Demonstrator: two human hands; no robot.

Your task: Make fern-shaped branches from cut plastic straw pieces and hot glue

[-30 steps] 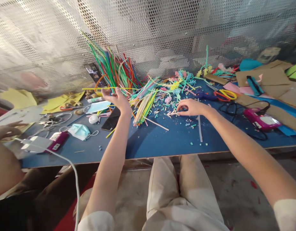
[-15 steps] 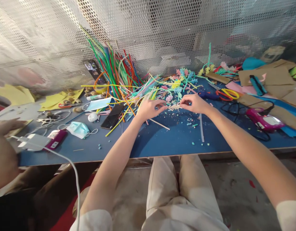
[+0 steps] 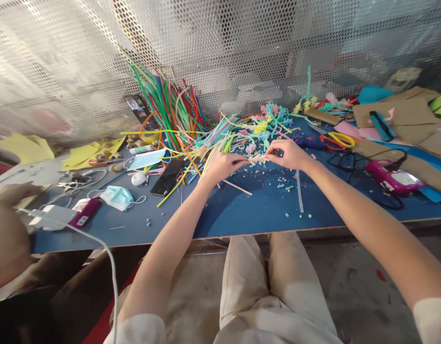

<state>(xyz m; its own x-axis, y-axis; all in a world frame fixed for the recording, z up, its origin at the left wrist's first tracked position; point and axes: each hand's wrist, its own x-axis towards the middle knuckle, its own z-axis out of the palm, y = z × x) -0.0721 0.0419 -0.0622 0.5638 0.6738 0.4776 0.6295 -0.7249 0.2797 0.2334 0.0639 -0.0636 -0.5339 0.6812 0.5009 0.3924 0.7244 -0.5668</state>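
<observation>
Between my hands stretches a cream pipe-cleaner piece (image 3: 257,159) with short tufts along it, just above the table. My left hand (image 3: 224,167) pinches its left end, thumb and fingers pressed together. At the other end, my right hand (image 3: 288,154) grips it between curled fingertips. A loose cream stem (image 3: 237,187) lies below my left hand, and a pale strip (image 3: 299,192) lies below my right wrist. Behind my hands is a heap of pastel pipe-cleaner pieces, with a yellow tufted one (image 3: 261,126) among them. Small clippings (image 3: 288,188) are scattered on the blue table (image 3: 249,217).
Long coloured pipe cleaners (image 3: 170,110) stand against the perforated metal screen (image 3: 235,48). At left are a phone (image 3: 167,177), a face mask (image 3: 117,197) and another person's arm (image 3: 7,229). Orange-and-yellow scissors (image 3: 338,141), a glue gun (image 3: 309,143) and a magenta power strip (image 3: 394,177) lie at right.
My left hand's fingers have flattened and come closer together on the cream piece. My right hand has shifted slightly left. The view has moved a little.
</observation>
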